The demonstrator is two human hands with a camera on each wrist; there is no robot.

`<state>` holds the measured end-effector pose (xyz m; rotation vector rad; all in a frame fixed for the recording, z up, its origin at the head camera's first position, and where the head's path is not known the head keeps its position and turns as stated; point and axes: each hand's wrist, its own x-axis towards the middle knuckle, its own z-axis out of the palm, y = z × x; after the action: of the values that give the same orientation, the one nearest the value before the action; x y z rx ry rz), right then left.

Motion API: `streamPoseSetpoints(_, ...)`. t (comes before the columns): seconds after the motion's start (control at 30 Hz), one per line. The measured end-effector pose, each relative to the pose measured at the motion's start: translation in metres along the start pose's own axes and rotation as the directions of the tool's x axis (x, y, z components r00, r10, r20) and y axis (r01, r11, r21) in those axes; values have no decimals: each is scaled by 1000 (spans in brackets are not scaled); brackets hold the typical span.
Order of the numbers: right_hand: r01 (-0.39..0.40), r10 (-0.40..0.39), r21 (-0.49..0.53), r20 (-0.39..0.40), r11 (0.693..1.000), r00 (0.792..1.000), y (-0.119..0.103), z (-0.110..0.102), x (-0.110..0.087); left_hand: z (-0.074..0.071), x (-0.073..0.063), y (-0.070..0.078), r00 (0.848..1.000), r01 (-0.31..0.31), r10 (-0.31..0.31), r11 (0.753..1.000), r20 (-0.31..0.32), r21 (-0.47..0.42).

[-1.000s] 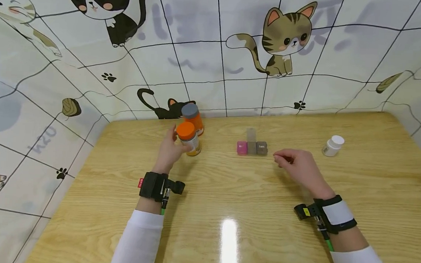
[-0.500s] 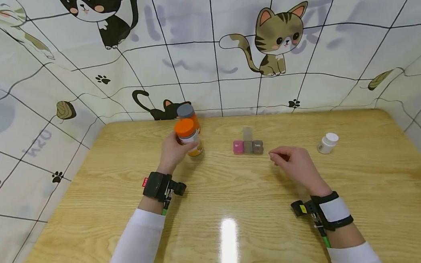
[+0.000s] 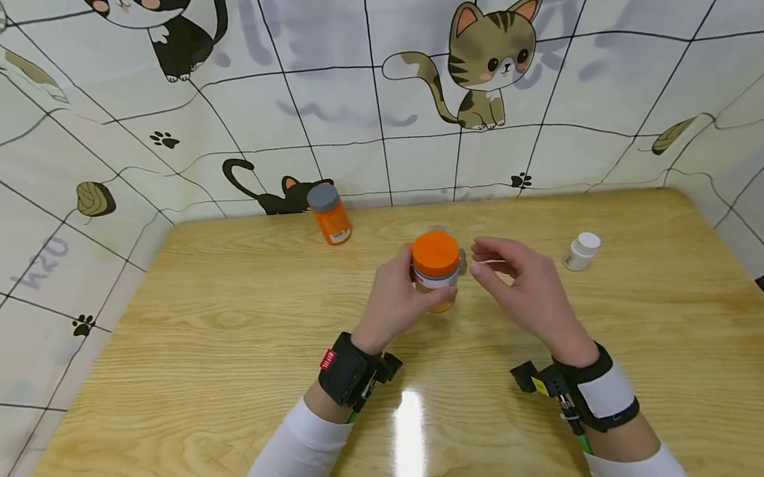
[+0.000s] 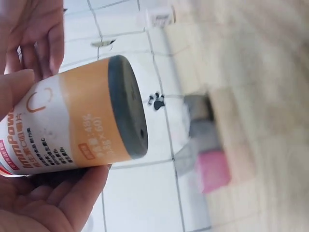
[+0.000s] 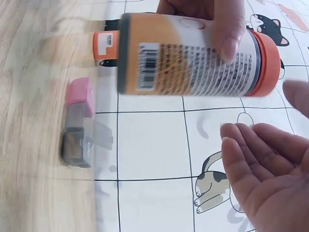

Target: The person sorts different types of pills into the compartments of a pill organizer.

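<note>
My left hand (image 3: 394, 298) grips a pill bottle (image 3: 436, 260) with an orange screw cap and a white and orange printed label. Both wrist views show the bottle (image 4: 82, 116) raised off the table, its dark base clear of the surface. Just right of it, my right hand (image 3: 520, 283) is held with loosely bent fingers and touches nothing; the right wrist view has its fingers (image 5: 260, 154) apart from the orange cap (image 5: 268, 63). Behind the bottle, mostly hidden in the head view, a small pill organizer (image 5: 77, 118) has pink, grey and dark compartments, with a clear lid standing up.
An orange bottle with a grey cap (image 3: 329, 217) stands at the back left of the wooden table (image 3: 218, 345). A small white bottle (image 3: 581, 252) stands at the right. A cat-patterned sheet (image 3: 338, 104) rises behind the table's back edge.
My left hand has taken hold of the orange-capped pill bottle beside the grey-capped one, lifted it and carried it right, in front of the pill organizer. My right hand's fingers have spread a little.
</note>
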<state>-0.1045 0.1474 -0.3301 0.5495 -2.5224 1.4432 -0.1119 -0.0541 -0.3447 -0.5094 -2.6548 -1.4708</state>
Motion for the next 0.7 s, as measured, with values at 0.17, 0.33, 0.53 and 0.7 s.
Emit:
streamPoseSetpoints(0.17,-11,9,23,109,1000,994,2,6,3,16,-1,-5,1000,-12,11,1000,28,13)
streamPoseSetpoints(0.33,-14,8,30,182,999,983,5,14,3,21,-4,-10,1000,-1,0,999,19,50)
streamPoseSetpoints(0.53,-25,19,23,215,999,976,7,24,2,25,-9,-17,997,69,-70,997,30,36)
streamPoseSetpoints(0.7,-38,37,4,203,999,979,10,29,-2,29,-11,-21,995,90,-92,995,35,39)
